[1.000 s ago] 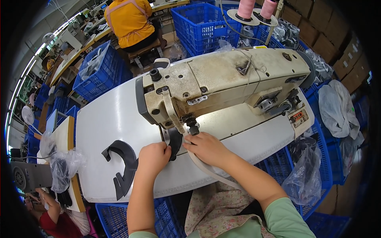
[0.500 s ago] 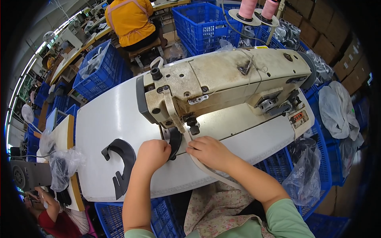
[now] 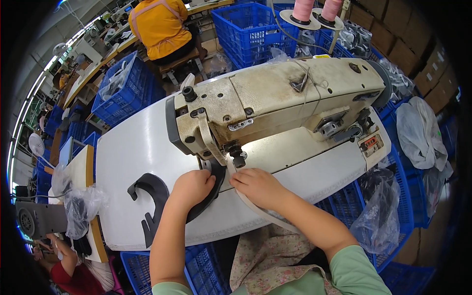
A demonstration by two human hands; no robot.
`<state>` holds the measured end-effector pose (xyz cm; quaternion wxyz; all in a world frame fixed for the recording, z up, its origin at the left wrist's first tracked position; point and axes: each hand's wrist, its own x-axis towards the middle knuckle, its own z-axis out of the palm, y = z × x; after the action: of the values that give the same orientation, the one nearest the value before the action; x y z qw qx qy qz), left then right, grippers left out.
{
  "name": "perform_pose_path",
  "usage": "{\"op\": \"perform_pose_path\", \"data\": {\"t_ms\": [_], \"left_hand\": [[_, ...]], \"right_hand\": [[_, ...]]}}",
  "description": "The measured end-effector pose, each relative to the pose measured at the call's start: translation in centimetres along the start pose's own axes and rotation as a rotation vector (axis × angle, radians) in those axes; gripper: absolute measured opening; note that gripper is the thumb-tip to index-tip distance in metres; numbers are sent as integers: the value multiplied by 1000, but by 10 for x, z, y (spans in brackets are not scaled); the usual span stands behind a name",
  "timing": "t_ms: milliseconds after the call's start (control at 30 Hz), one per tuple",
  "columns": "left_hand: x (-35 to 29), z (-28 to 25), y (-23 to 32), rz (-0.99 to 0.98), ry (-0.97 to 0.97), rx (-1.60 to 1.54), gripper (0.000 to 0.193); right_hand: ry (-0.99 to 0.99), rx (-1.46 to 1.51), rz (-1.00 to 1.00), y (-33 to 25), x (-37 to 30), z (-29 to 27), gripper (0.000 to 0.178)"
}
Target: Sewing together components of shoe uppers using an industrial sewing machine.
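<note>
"Hands?"
"Left hand curled tight on the curved black flat piece, partly under the stained cream sewing machine; right hand pinches the narrow off-white strip."
"Risk?"
"Uneven pull could misalign them."

1. A smooth white tabletop with rounded corners spreads out on both sides of a sewing machine.
2. The worn, cream-coloured sewing machine stands on it, its head toward the left.
3. A dark hooked piece lies on the left part.
4. A second dark piece reaches under the machine head.
5. A pale strip runs over the near edge.
</note>
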<state>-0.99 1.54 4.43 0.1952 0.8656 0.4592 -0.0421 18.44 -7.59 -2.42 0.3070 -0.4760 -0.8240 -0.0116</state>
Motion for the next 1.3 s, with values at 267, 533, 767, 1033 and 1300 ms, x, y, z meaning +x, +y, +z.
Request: {"op": "perform_pose_path", "data": {"t_ms": [267,533,767,1033,1300], "left_hand": [[2,3,2,-86,8,-39,32],[6,7,-3,-162,17,-154,33],[11,11,-4,-151,38,-121,34],[7,2,3,-146,-22,-80,35],[13,7,7,-117,64,-49,35]], "right_hand": [[-7,37,-10,-2,0,1,24],[-58,5,70,-2,11,2,27],[-38,-22,-4,0,6,2,24],[-37,42,-39,-4,-2,-6,23],[-111,35,57,-2,2,1,26]]}}
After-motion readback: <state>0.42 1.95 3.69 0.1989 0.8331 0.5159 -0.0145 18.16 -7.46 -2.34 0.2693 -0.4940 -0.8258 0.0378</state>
